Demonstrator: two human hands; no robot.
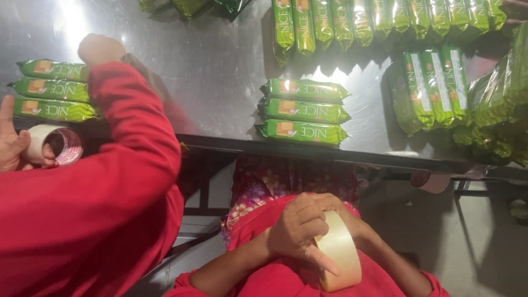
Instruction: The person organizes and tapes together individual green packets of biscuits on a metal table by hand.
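Shiny metal table point(220, 66) with green biscuit packs point(303, 111). Below edge, left hand point(300, 228) fingers closed on clear tape roll point(340, 252); right hand point(360, 228) behind roll, grip mostly hidden, cannot tell.

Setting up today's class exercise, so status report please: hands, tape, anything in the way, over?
Left hand gripping tape roll. Right hand behind it, grip hidden. Three green packets at table edge ahead; co-worker's red sleeve close on left.
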